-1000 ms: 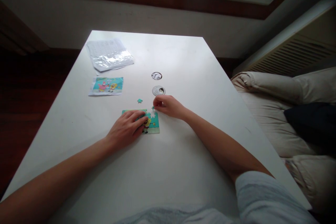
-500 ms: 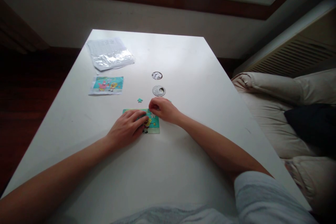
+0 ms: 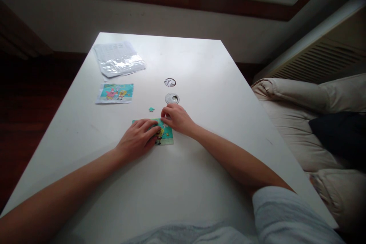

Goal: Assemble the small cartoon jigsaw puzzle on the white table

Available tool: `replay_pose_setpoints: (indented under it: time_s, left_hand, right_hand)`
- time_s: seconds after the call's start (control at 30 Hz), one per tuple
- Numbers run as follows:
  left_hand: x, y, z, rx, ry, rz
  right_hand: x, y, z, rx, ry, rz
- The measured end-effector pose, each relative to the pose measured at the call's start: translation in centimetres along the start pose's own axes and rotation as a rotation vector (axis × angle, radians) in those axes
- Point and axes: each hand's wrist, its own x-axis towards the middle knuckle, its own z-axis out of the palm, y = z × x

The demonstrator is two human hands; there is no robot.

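Observation:
A small teal cartoon jigsaw puzzle lies in the middle of the white table. My left hand rests flat on its left part, fingers stretched over the pieces. My right hand sits at the puzzle's top right corner with the fingers curled and pressed down on it; whatever is under the fingertips is hidden. One loose teal puzzle piece lies just beyond the puzzle, left of my right hand.
A printed reference picture lies to the far left. Behind it is a clear plastic bag over paper. Two round cable holes sit past my right hand. A cushioned seat stands right of the table.
My right hand has moved left and down from beside the puzzle onto its top right corner, bringing a small teal piece with it. My left hand has stayed put.

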Motion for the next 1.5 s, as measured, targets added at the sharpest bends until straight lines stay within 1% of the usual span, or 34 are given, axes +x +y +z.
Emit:
replay_pose_setpoints:
  time_s: [0.07, 0.13, 0.17, 0.2, 0.27, 0.3, 0.33, 0.37, 0.47, 0.53, 0.63, 0.7, 0.83, 0.97, 1.03, 1.13, 1.2, 1.4, 1.5]
  left_hand:
    - [0.1, 0.1, -0.1, -0.003, 0.004, -0.003]
    - [0.1, 0.3, -0.3, -0.009, 0.014, -0.008]
    - [0.1, 0.3, -0.4, -0.012, 0.019, -0.012]
    - [0.1, 0.4, -0.5, -0.015, 0.020, -0.014]
    - [0.0, 0.4, -0.6, -0.026, 0.019, -0.014]
    - [0.0, 0.4, -0.6, -0.034, 0.014, -0.012]
    - [0.0, 0.4, -0.6, -0.041, 0.009, -0.009]
    - [0.0, 0.4, -0.6, -0.048, 0.006, -0.008]
    - [0.0, 0.3, -0.7, -0.061, -0.006, -0.004]
    - [-0.1, 0.3, -0.7, -0.067, -0.009, -0.006]
    - [-0.1, 0.4, -0.8, -0.060, -0.020, -0.017]
    - [-0.2, 0.4, -0.7, -0.042, -0.027, -0.024]
    - [-0.2, 0.1, -0.5, -0.031, -0.005, -0.029]
    - [-0.3, -0.3, -0.3, -0.036, 0.010, -0.018]
    - [-0.4, -0.4, -0.3, -0.040, 0.014, -0.016]
    - [-0.4, -0.5, -0.3, -0.057, 0.023, -0.017]
    - [-0.4, -0.4, -0.3, -0.063, 0.024, -0.021]
    - [-0.3, -0.3, -0.4, -0.047, 0.003, -0.028]
    - [-0.3, -0.3, -0.4, -0.046, 0.005, -0.027]
  right_hand:
    - [0.1, 0.3, -0.3, 0.019, -0.004, -0.003]
    - [0.3, 1.0, -1.2, 0.067, 0.008, -0.002]
    - [0.4, 1.5, -1.9, 0.096, 0.031, 0.011]
    - [0.5, 2.1, -2.8, 0.112, 0.080, 0.042]
    - [0.4, 3.4, -4.8, 0.079, 0.171, 0.119]
    - [0.4, 4.0, -5.8, 0.041, 0.186, 0.149]
    - [0.2, 4.6, -6.7, -0.001, 0.170, 0.174]
    - [0.1, 5.1, -7.5, -0.034, 0.123, 0.185]
    - [-0.5, 5.9, -8.7, -0.103, -0.064, 0.217]
    - [-0.8, 6.1, -8.7, -0.136, -0.143, 0.209]
    - [-0.8, 6.0, -8.0, -0.132, -0.190, 0.147]
    - [-0.6, 5.9, -7.4, -0.140, -0.181, 0.141]
    - [-0.4, 5.3, -6.4, -0.172, -0.132, 0.174]
    - [-0.3, 5.2, -5.9, -0.029, -0.152, 0.069]
    - [-0.2, 5.5, -5.9, 0.018, -0.133, 0.045]
    - [-0.2, 6.3, -6.0, 0.012, -0.081, 0.072]
    - [-0.2, 6.5, -5.8, 0.011, -0.074, 0.068]
    - [-0.2, 6.0, -4.9, 0.032, -0.074, -0.009]
    - [-0.2, 5.7, -4.7, 0.073, -0.099, -0.081]
